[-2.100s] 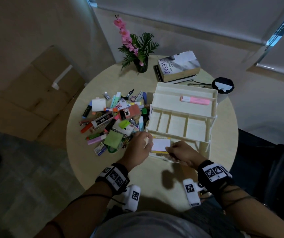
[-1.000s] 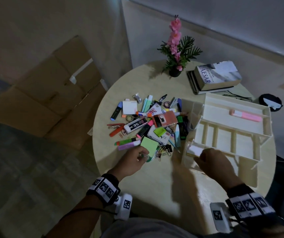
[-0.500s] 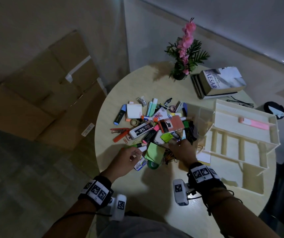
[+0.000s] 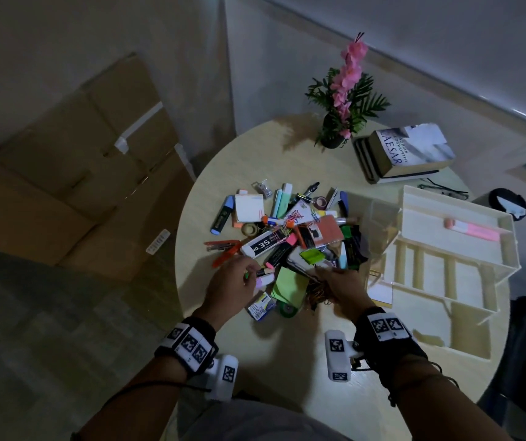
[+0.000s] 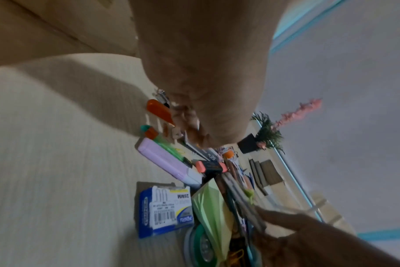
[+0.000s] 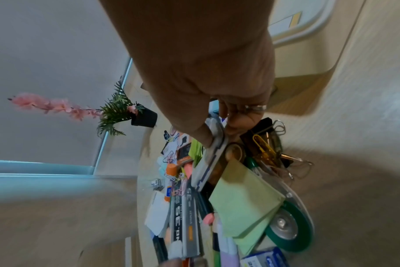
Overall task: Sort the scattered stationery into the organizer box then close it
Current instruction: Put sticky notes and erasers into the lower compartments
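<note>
organizer box (image 4: 452,249): open on bench (image 4: 287,345), right of pile, rigid | flat white pack (image 6: 211,159): my right hand (image 4: 339,286) pinches its near edge; light, stiff, slippery, so I grip edgewise | my left hand (image 4: 231,283): curled at purple highlighter (image 5: 171,162); grip unclear.

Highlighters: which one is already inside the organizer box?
The pink highlighter, lying alone in the top tray of the organizer box. The blue highlighter and lilac highlighter lie in the pile on the table.
</note>
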{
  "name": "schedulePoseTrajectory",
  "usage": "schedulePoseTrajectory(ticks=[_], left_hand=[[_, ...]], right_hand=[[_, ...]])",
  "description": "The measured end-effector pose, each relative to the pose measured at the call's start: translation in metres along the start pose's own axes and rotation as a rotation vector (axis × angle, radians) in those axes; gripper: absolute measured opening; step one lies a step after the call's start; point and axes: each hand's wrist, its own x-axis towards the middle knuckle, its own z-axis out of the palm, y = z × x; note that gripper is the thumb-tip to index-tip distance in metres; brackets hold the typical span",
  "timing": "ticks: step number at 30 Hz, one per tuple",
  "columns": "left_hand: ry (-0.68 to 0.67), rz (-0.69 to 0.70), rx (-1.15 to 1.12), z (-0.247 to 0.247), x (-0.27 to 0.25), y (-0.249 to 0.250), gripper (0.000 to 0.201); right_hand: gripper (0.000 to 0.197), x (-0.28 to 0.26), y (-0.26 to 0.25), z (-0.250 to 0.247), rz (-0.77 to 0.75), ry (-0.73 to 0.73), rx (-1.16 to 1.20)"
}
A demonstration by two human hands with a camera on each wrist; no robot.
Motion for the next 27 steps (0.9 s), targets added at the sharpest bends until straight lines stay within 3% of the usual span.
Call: schedulePoseTrajectory(ticks=[3, 7, 10, 15, 19, 23, 27], left_hand=[[0.079, 0.035, 0.218, -0.002, 0.018, 0.01, 0.027], [-0.064, -0.054, 0.49, 0.001, 0.043, 0.016, 0.052], [-0.083, -0.038, 0.557, 0.004, 0.052, 0.019, 0.053], [-0.002, 0.018, 0.47, -0.004, 0.056, 0.023, 0.033], [0.046, 0.05, 0.384, -0.014, 0.051, 0.035, 0.032], [0.074, 0.109, 0.318, -0.024, 0.041, 0.052, 0.036], [0.137, 0.18, 0.217, -0.036, 0.025, 0.085, 0.024]], right_hand=[[0.017, -0.011, -0.004, -0.002, -0.028, -0.02, 0.061], [0.014, -0.024, -0.007, -0.009, -0.044, -0.045, 0.077], [0.008, -0.034, -0.009, -0.015, -0.059, -0.075, 0.036], [0.007, -0.049, -0.01, -0.031, -0.135, -0.063, -0.013], [0.028, -0.061, -0.004, -0.053, -0.145, -0.104, 0.049], [0.032, -0.077, 0.002, -0.076, -0.23, -0.117, 0.028], [0.035, -0.09, 0.011, -0.104, -0.274, -0.048, 0.021]])
